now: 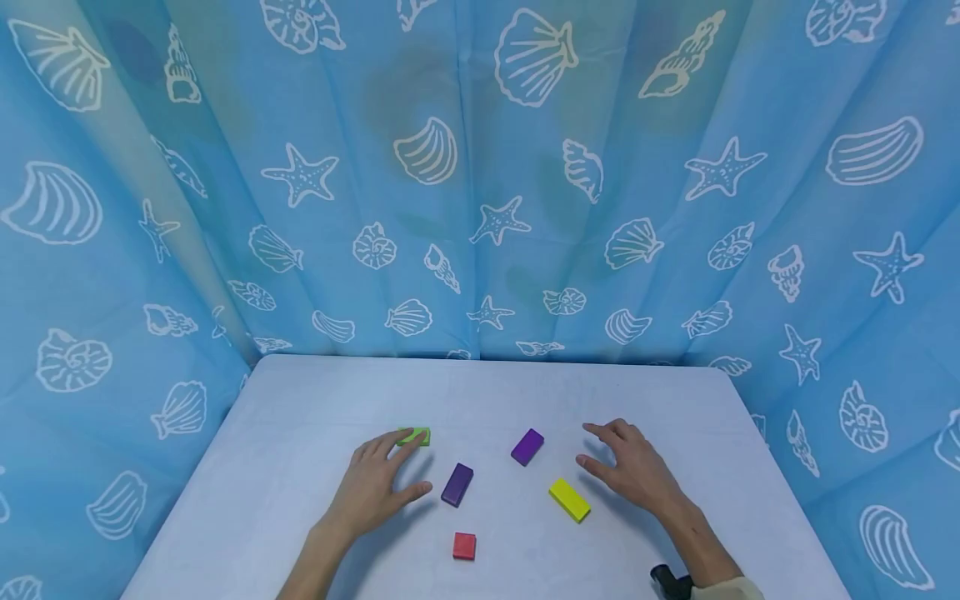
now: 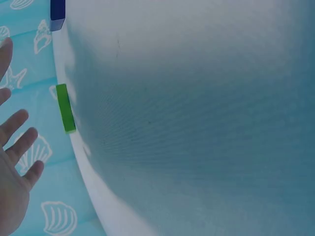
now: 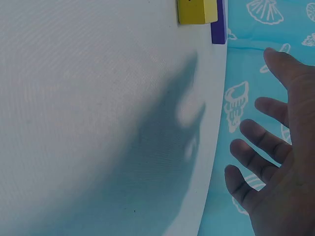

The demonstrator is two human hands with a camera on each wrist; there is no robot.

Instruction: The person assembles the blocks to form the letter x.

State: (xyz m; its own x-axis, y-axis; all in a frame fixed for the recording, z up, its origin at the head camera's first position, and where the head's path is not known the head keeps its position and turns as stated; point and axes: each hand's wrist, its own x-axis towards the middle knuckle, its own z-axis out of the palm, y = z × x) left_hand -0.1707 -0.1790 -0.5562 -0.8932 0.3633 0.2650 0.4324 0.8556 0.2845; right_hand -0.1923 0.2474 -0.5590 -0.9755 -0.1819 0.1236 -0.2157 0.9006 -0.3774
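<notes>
Over the left part of the table my left hand (image 1: 377, 486) hovers with spread fingers and holds nothing. Its fingertips overlap a green block (image 1: 423, 435) in the head view. A dark purple block (image 1: 457, 485) lies just right of the left thumb. My right hand (image 1: 632, 465) is held above the table on the other side, fingers apart, nothing in its grasp. Left of it lie a yellow block (image 1: 570, 501) and a brighter purple block (image 1: 528, 447). Nearest the front is a red square block (image 1: 464, 547). In both wrist views the palms look bare.
The blocks lie spread on a white-covered table (image 1: 315, 392). A blue curtain (image 1: 480, 250) with white shell and starfish prints surrounds its back and sides. A black device (image 1: 670, 582) sits at the right wrist by a light sleeve (image 1: 727, 590).
</notes>
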